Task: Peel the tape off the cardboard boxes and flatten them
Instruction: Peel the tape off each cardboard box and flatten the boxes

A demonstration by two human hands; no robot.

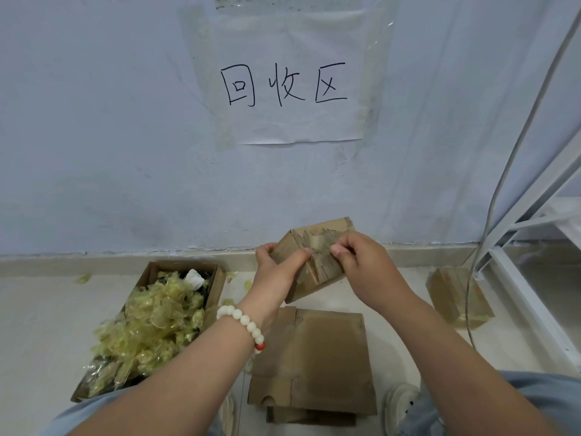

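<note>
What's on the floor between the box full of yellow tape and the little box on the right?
A stack of flattened cardboard, lying between the tape-filled box and the little box, in the head view.

Scrap box (220,287) left of flattened boxes (327,350), taped box (452,297) right.

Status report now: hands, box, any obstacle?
Left hand grips small box. Right hand pinches tape on it. Box not yet flat. Nothing in the way.
</note>
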